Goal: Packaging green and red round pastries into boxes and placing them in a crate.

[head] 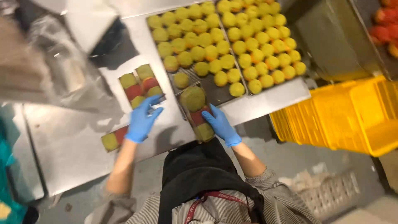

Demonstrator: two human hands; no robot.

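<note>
Looking down from the head camera, the person's left hand (141,120) in a blue glove lay flat, fingers spread and grasping nothing, on the lower end of a clear tray of green and red cakes (141,85). That tray's long axis ran away from the body. The right hand (220,124) curled against a second narrow tray (197,112), touching its right edge; whether it gripped was unclear. Baking sheets of yellow-green cakes (226,45) lay beyond on the steel table (74,141).
</note>
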